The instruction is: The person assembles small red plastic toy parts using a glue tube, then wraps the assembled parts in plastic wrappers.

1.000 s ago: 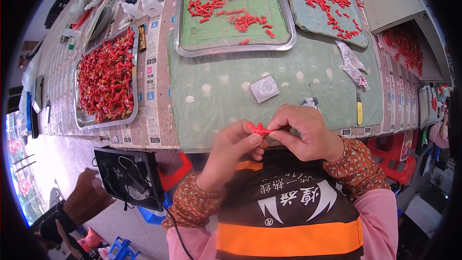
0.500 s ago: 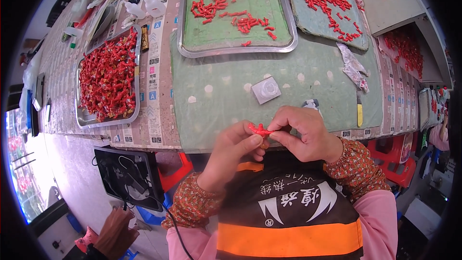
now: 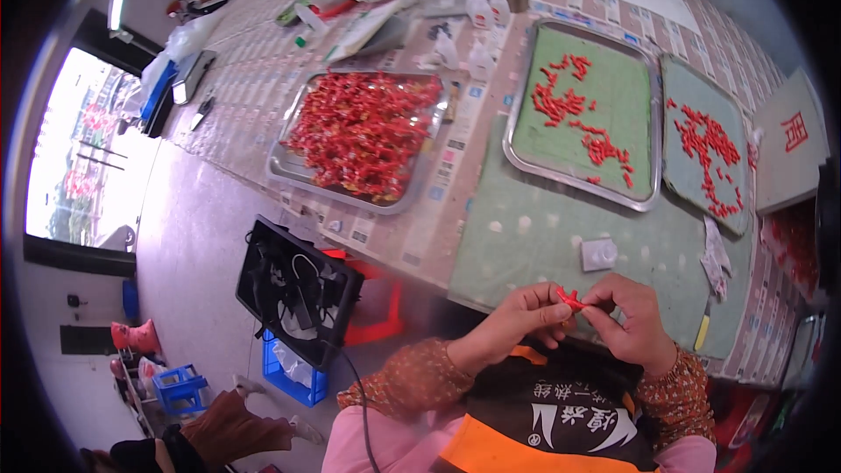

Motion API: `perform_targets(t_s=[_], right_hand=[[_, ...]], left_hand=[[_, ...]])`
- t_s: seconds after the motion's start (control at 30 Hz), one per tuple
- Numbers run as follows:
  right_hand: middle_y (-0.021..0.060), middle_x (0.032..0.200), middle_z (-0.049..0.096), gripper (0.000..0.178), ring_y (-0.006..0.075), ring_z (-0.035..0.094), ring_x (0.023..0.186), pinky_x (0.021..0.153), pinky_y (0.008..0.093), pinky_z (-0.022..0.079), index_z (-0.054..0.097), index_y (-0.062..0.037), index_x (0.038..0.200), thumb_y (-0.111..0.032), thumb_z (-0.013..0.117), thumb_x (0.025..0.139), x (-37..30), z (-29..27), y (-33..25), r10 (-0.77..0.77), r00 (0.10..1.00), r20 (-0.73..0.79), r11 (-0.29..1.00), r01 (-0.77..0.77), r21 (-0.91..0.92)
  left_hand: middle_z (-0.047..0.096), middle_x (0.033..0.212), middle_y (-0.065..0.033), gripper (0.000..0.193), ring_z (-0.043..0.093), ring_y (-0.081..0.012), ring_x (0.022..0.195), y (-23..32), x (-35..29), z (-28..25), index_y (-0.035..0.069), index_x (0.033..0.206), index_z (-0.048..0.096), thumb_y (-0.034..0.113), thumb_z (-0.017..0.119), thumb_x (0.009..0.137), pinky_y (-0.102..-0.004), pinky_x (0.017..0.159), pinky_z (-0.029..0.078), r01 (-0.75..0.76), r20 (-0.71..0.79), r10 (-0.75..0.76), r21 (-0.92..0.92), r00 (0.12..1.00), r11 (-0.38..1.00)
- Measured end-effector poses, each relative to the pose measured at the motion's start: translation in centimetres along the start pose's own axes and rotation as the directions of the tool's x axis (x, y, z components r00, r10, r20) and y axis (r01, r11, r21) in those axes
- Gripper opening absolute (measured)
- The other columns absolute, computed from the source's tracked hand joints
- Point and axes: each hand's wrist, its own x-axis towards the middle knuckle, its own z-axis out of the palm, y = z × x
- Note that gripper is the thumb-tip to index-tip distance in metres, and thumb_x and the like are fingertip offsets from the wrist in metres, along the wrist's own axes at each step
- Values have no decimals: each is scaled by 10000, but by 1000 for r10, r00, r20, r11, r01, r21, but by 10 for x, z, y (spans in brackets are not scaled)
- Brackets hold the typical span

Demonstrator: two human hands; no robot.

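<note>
A small red branch-shaped piece [image 3: 571, 299] is held just above the near edge of the table. My left hand [image 3: 530, 314] pinches its left end. On the other end, the thumb and fingertips of my right hand [image 3: 629, 314] are closed. Past my hands, on the green mat [image 3: 499, 232], sits a small whitish square block [image 3: 599, 255] with a round shape on top. Similar red pieces lie scattered in a green-lined metal tray [image 3: 617, 79] and on a pale green board [image 3: 686, 90]. A metal tray [image 3: 282, 164] to the left is heaped with red pieces, some showing yellowish bits.
A crumpled cloth [image 3: 716, 256] and a yellow-handled tool [image 3: 703, 331] lie right of my hands. White bottles [image 3: 479, 60] stand at the back. Left below the table are a black bin with cables [image 3: 302, 289], a red stool [image 3: 378, 308] and another person's brown clothing [image 3: 235, 427].
The view has swung left, so table and hands sit further right and more floor shows. Both hands still hold the red piece.
</note>
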Motion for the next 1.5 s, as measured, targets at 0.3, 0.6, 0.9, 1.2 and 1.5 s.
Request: perform_targets(t_s=[0.3,0.6,0.9,1.2,1.5], right_hand=[[75,759,639,97,152,652,660,599,279,515,599,-7,909,17,668,846,83,5,-42,-94,984,149,995,98,-15],[43,715,636,72,95,612,564,477,260,507,574,-11,868,-65,622,868,230,73,-33,79,980,183,951,-129,281],[96,848,672,97,160,665,636,469,292,543,551,-21,987,-63,581,905,315,138,-44,187,973,132,829,-228,510],[73,835,610,255,157,632,682,499,307,531,546,-8,1080,-77,624,847,267,110,-31,81,988,133,996,-74,-51],[72,933,662,225,142,621,837,775,311,515,612,-10,1034,-140,673,860,141,-37,-27,-38,997,-61,959,19,-284]], left_hand=[[598,1216,-35,394,592,-109,987,16,-26,-26,91,1310,504,303,596,991,-279,801,542,-266,39,270,-83,962,960],[588,1209,-59,324,594,-137,1044,7,-12,-57,54,1287,516,208,567,1006,-302,831,538,-467,-106,489,180,866,866],[588,1186,-41,291,589,-112,1030,0,-6,-52,37,1281,524,154,546,1016,-267,732,567,-525,-83,554,230,829,820],[614,1025,-40,227,608,-99,898,0,-7,-42,26,1209,571,120,555,1003,-260,634,565,-517,-151,607,390,780,762],[647,921,-122,181,660,-208,813,2,1,-41,8,1101,624,43,570,931,-356,799,512,-344,-153,767,827,624,445]])
